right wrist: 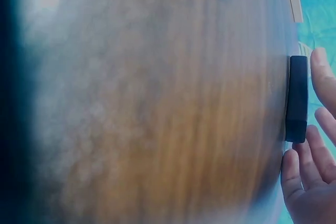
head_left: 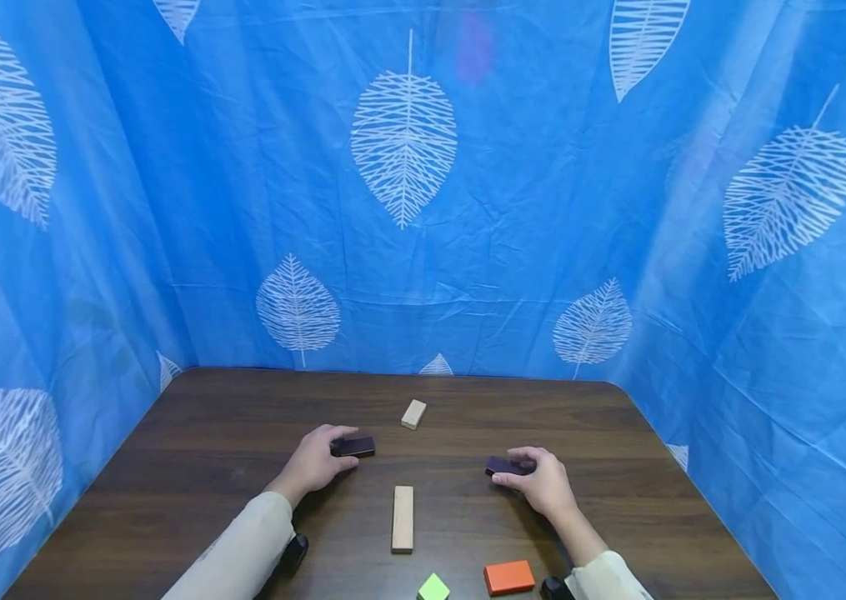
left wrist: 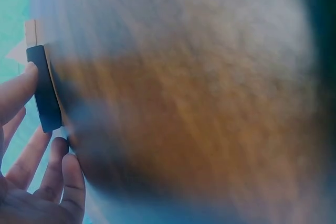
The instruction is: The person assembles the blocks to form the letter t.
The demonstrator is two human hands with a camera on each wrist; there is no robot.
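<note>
A small black block (head_left: pixel 353 447) lies on the table within my left hand (head_left: pixel 316 459). The left thumb and fingers are spread along its near and far sides. In the left wrist view the thumb (left wrist: pixel 20 90) overlaps the block (left wrist: pixel 45 90); whether it presses is unclear. Around a second black block (head_left: pixel 508 467), my right hand (head_left: pixel 548 486) arches with thumb and fingers apart. From the right wrist a narrow gap shows between the thumb (right wrist: pixel 323 72) and that block (right wrist: pixel 297 98), which rests on the wood.
Between the hands lie a long pale wooden block (head_left: pixel 402 520) and, farther back, a shorter pale block (head_left: pixel 413 414). Nearest me are a green block (head_left: pixel 433 587) and an orange block (head_left: pixel 509 577). A blue leaf-patterned curtain (head_left: pixel 483 267) encloses the brown table (head_left: pixel 257 404).
</note>
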